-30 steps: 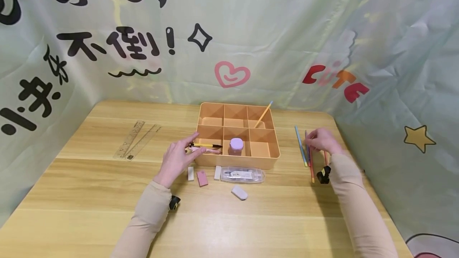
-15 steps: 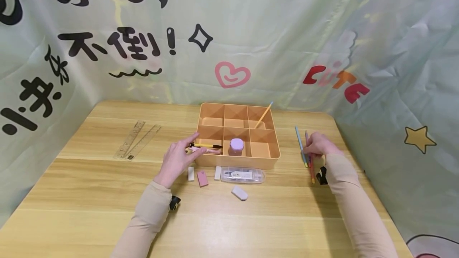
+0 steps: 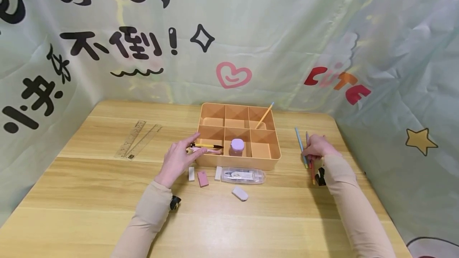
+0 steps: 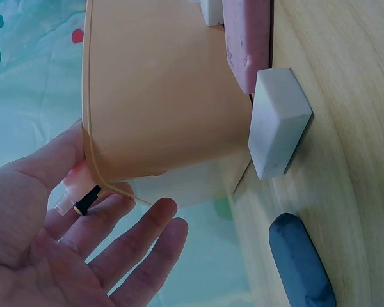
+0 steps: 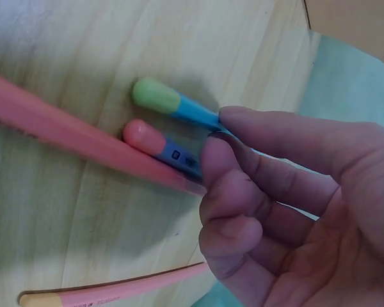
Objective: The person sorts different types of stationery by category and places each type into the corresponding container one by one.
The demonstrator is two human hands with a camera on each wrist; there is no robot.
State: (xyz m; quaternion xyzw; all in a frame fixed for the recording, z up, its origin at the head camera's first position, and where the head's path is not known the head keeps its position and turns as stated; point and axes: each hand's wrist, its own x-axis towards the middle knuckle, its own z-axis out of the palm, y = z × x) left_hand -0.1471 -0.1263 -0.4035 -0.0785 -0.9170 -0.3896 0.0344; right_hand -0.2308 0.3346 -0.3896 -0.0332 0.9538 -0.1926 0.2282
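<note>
Pencils (image 5: pixel 89 139) against right hand (image 3: pixel 319 145), organizer (image 3: pixel 234 163) against left hand (image 3: pixel 175 160)

Tray (image 3: pixel 236 165): plain peach-orange.
Blue pencil (image 3: pixel 299 138), 3 o'clock from the tray: light blue, pale green end.
Purple pencil (image 5: pixel 173 154), also 3 o'clock: blue-violet, coral-pink end.
Red pencil (image 5: pixel 83 136), also 3 o'clock: coral red, dark lettering, yellow-orange end.
Bottle lid (image 3: pixel 237 144): lilac.
Pen (image 3: pixel 208 145): yellow and black.
Pink eraser (image 3: pixel 203 179), 7 o'clock: solid dusty pink.
Rulers (image 3: pixel 131 138), 9 o'clock: clear, dark markings.
Table (image 3: pixel 86 194): light tan woodgrain.
Sleeves (image 3: pixel 349 202): plain beige.
Backdrop (image 3: pixel 279 23): pale grey-green; black lettering (image 3: pixel 137 52) at 10 o'clock, pink heart (image 3: pixel 233 79) at 12, multicoloured word (image 3: pixel 345 79) at 2, yellow star (image 3: pixel 421 141) at 3.
</note>
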